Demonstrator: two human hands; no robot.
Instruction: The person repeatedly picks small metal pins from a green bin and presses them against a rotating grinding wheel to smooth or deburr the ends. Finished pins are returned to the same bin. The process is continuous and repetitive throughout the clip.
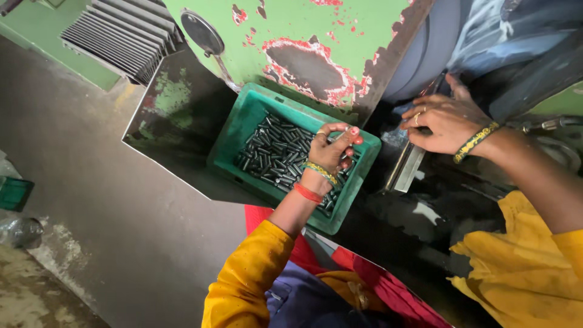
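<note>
A green plastic crate (243, 124) sits against a worn green machine and holds several small dark metal pins (273, 152). My left hand (331, 150) hovers over the crate's right side, fingers pinched on one small metal pin. My right hand (446, 121) rests palm down on the dark machine bed to the right, beside a bright metal bar (408, 169); its fingers are spread and hold nothing that I can see. Both wrists carry bangles, and both sleeves are yellow.
The green machine body (303, 36) with chipped paint rises behind the crate. A ribbed grey grille (124, 33) is at top left. Grey concrete floor (79, 182) spreads left, with another green crate corner (13, 193) at the edge. Red cloth (316, 255) lies over my lap.
</note>
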